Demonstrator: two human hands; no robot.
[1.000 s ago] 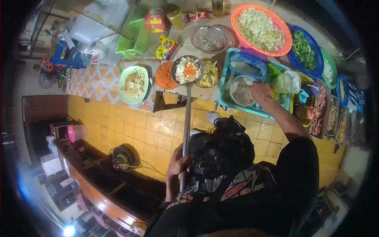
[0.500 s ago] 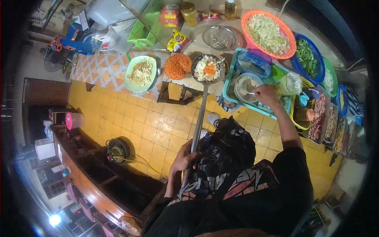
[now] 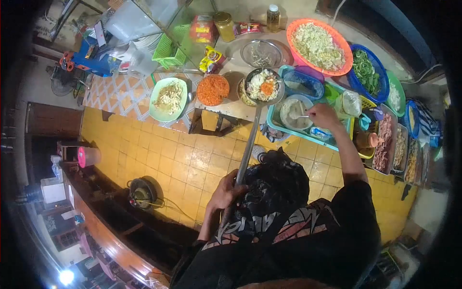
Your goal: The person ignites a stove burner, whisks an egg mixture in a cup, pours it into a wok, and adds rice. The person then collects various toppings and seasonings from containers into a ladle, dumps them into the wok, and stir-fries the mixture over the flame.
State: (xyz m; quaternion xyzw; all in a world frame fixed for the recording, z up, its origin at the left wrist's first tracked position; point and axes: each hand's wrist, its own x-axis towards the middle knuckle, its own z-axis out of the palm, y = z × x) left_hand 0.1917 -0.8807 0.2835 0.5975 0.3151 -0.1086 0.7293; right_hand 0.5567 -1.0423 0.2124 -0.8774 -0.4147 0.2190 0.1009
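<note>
My left hand (image 3: 227,190) is wrapped round the long metal handle of a ladle (image 3: 251,139). The ladle's round bowl is over the table edge, holding chopped pale food and a dab of red-orange paste (image 3: 267,88). Between the fingers of my right hand (image 3: 322,115) is a small white spoon (image 3: 301,116), its tip inside a round translucent tub (image 3: 284,115) of whitish contents. That tub stands in a turquoise tray (image 3: 272,126), along with a blue container (image 3: 302,85). Left of the ladle are a mound of red-orange paste (image 3: 212,90) and a green plate of noodles (image 3: 168,99).
Behind the tray stand an orange basket of shredded cabbage (image 3: 347,67) and a blue basket of greens (image 3: 367,72). A tub of sliced meat (image 3: 383,142) lies at the right. A metal plate (image 3: 248,55) and jar (image 3: 224,26) are further back. A wooden counter (image 3: 103,231) runs at lower left.
The ladle's bowl has shifted right, closer to the turquoise tray, uncovering a container beneath. My right hand stays at the tub with the spoon. The view has shifted slightly.
</note>
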